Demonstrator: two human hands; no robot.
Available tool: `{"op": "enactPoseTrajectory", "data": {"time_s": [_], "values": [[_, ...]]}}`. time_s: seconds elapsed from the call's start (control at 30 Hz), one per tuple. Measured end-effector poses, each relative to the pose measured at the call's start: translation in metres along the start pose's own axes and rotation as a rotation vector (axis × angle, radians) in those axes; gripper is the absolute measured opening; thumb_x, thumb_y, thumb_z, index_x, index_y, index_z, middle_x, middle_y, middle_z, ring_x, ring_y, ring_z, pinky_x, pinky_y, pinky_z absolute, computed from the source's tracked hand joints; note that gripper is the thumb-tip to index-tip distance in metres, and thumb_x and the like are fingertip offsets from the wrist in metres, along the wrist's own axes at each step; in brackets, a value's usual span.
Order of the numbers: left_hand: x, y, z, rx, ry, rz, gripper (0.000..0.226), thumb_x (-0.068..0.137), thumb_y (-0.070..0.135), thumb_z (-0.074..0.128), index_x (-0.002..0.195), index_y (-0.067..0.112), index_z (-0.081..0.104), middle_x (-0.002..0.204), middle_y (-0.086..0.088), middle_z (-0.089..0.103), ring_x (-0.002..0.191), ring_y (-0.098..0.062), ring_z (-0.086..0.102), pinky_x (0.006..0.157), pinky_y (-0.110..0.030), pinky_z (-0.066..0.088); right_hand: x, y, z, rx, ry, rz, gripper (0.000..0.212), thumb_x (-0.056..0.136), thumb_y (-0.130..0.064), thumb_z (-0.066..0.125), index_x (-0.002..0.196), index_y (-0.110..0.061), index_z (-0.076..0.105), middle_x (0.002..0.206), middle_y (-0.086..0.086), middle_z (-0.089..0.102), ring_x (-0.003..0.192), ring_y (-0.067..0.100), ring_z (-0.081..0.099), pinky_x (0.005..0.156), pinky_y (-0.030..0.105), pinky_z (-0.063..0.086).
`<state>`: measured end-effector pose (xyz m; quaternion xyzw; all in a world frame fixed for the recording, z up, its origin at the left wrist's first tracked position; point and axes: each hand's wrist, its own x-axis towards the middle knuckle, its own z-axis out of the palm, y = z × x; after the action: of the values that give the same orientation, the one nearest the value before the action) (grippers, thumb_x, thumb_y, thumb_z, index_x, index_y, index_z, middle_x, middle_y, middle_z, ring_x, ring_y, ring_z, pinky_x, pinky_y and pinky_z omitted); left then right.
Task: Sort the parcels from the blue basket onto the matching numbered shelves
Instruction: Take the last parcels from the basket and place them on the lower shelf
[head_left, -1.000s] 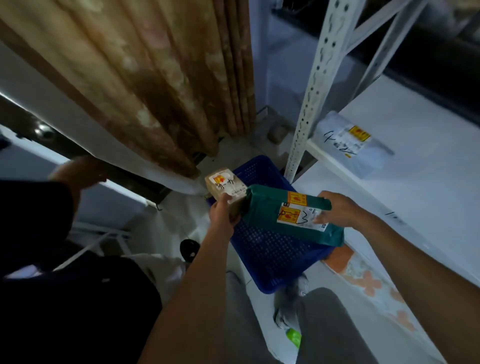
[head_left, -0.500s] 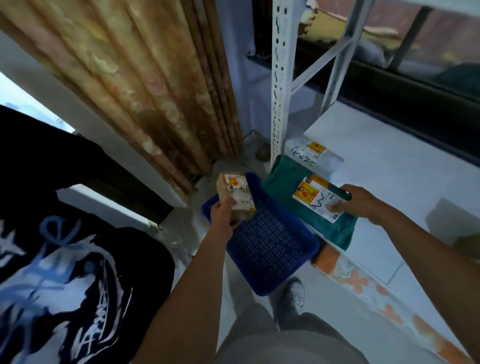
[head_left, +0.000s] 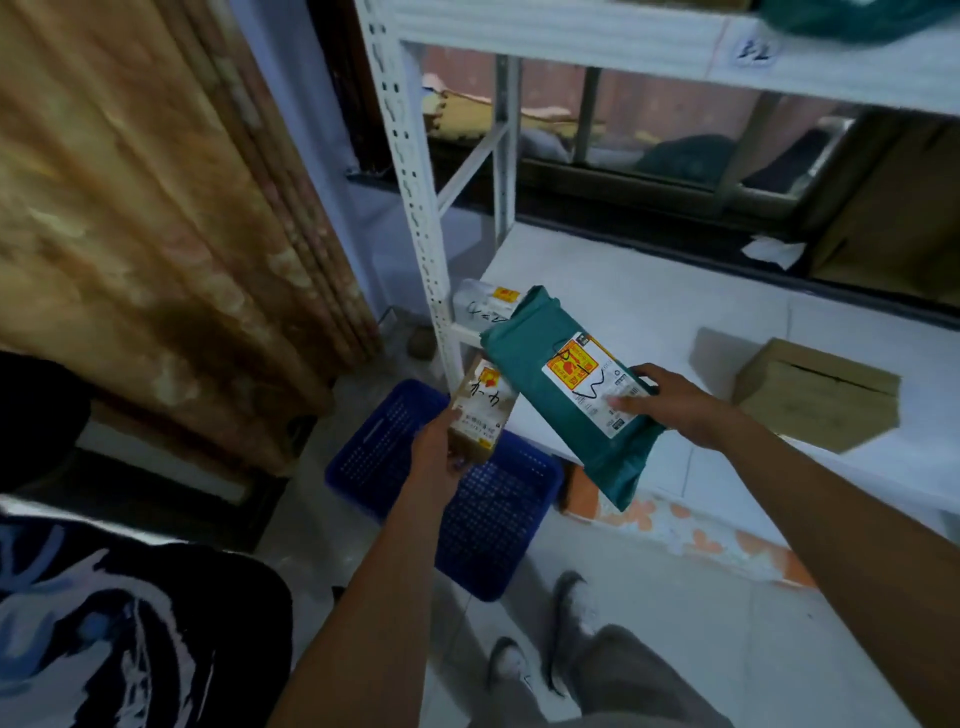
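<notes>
Fingers (head_left: 631, 402) pinch green parcel's (head_left: 540, 358) scribbled white label.

Smooth teal plastic mailer (head_left: 561, 374), perforated blue plastic basket (head_left: 488, 525), cardboard box (head_left: 815, 395).

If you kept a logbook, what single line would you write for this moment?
left hand: holds small brown box | right hand: holds green mailer bag | blue basket: on floor below

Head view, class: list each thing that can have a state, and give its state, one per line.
Left hand: grips small brown box
Right hand: pinches green mailer bag
Blue basket: on floor, no parcels visible
White parcel: on lower shelf
Cardboard box: closed, on shelf
</notes>
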<state>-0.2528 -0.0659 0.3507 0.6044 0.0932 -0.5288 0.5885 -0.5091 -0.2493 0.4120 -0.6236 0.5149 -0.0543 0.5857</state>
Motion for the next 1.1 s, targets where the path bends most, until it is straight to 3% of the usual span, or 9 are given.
{"op": "enactPoseTrajectory", "data": {"time_s": [0.1, 0.2, 0.3, 0.5, 0.8, 0.87, 1.0, 1.1], "values": [[-0.018, -0.009, 0.01, 0.002, -0.025, -0.015, 0.05, 0.091, 0.032, 0.07, 0.133, 0.011, 0.054, 0.128, -0.015, 0.062, 0.113, -0.033, 0.061, 0.072, -0.038, 0.055, -0.029, 0.015, -0.012, 0.044, 0.034, 0.011, 0.051, 0.08, -0.037, 0.081, 0.123, -0.023, 0.059, 0.111, 0.002, 0.072, 0.1, 0.022, 0.067, 0.07, 0.033, 0.052], [-0.033, -0.014, 0.017, 0.044, -0.06, 0.0, 0.052, 0.09, 0.037, 0.069, 0.133, 0.011, 0.057, 0.127, -0.014, 0.064, 0.104, -0.03, 0.063, 0.065, -0.033, 0.053, -0.049, 0.027, -0.03, 0.053, 0.048, 0.018, 0.062, 0.068, -0.051, 0.086, 0.119, -0.026, 0.063, 0.111, 0.001, 0.074, 0.106, 0.024, 0.068, 0.091, 0.046, 0.057], [-0.046, -0.017, 0.028, 0.075, -0.108, 0.0, 0.049, 0.091, 0.039, 0.067, 0.133, 0.013, 0.058, 0.125, -0.012, 0.065, 0.104, -0.029, 0.064, 0.068, -0.035, 0.055, -0.064, 0.033, -0.052, 0.059, 0.049, 0.013, 0.069, 0.058, -0.051, 0.088, 0.116, -0.024, 0.064, 0.108, 0.003, 0.076, 0.107, 0.027, 0.069, 0.099, 0.052, 0.052], [-0.074, -0.033, 0.059, 0.12, -0.143, 0.08, 0.042, 0.09, 0.027, 0.071, 0.129, 0.018, 0.057, 0.124, -0.012, 0.066, 0.108, -0.033, 0.064, 0.072, -0.041, 0.058, -0.095, 0.043, -0.099, 0.05, 0.092, -0.022, 0.048, 0.075, -0.025, 0.087, 0.116, -0.022, 0.063, 0.108, 0.005, 0.075, 0.105, 0.029, 0.069, 0.097, 0.051, 0.05], [-0.103, -0.075, 0.12, 0.246, -0.229, 0.173, 0.045, 0.085, -0.005, 0.068, 0.12, 0.013, 0.046, 0.12, -0.017, 0.063, 0.111, -0.036, 0.063, 0.077, -0.044, 0.057, -0.141, 0.08, -0.159, 0.068, 0.082, -0.051, 0.074, 0.057, -0.052, 0.091, 0.121, -0.029, 0.064, 0.109, -0.004, 0.076, 0.108, 0.023, 0.069, 0.102, 0.05, 0.051], [-0.105, -0.081, 0.13, 0.269, -0.224, 0.187, 0.049, 0.084, -0.001, 0.07, 0.125, 0.013, 0.047, 0.117, -0.015, 0.065, 0.109, -0.033, 0.065, 0.079, -0.042, 0.057, -0.151, 0.091, -0.168, 0.118, 0.101, -0.064, 0.077, 0.058, -0.058, 0.089, 0.124, -0.027, 0.064, 0.111, -0.004, 0.075, 0.11, 0.023, 0.068, 0.103, 0.049, 0.05], [-0.111, -0.083, 0.145, 0.245, -0.174, 0.198, 0.041, 0.087, 0.023, 0.072, 0.125, 0.015, 0.062, 0.111, -0.008, 0.073, 0.096, -0.023, 0.067, 0.074, -0.032, 0.052, -0.177, 0.103, -0.192, 0.186, 0.133, -0.114, 0.045, 0.085, -0.038, 0.075, 0.126, -0.022, 0.065, 0.113, -0.002, 0.075, 0.109, 0.024, 0.069, 0.104, 0.047, 0.049], [-0.117, -0.089, 0.157, 0.169, -0.242, 0.18, 0.041, 0.089, 0.03, 0.071, 0.126, 0.015, 0.063, 0.119, -0.01, 0.071, 0.073, -0.014, 0.062, 0.063, -0.026, 0.05, -0.193, 0.114, -0.217, 0.177, 0.17, -0.106, 0.04, 0.088, -0.031, 0.073, 0.125, -0.02, 0.066, 0.106, 0.0, 0.077, 0.1, 0.022, 0.07, 0.094, 0.037, 0.054]]}}
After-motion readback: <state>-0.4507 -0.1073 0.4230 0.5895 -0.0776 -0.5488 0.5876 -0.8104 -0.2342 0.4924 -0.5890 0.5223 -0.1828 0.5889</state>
